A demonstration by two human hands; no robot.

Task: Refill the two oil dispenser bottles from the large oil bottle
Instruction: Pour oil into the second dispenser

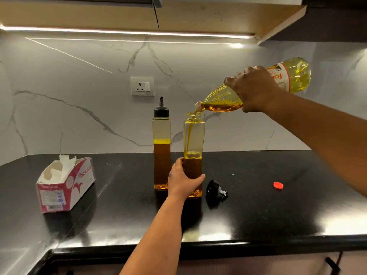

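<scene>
Golden oil streams from the tilted large clear plastic oil bottle point(258, 90), gripped by the right hand point(252, 90), into the uncapped square clear dispenser bottle point(194, 135) at frame centre, about half full and steadied by the curled left hand point(182, 181), while the capped black-topped second dispenser bottle point(161, 143) waits behind.

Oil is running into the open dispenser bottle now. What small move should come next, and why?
Probably keep the large oil bottle tilted in the right hand and go on pouring. The open dispenser bottle, steadied by the left hand, looks only about half full, with clear space up to its neck, and the stream falls inside its mouth.
</scene>
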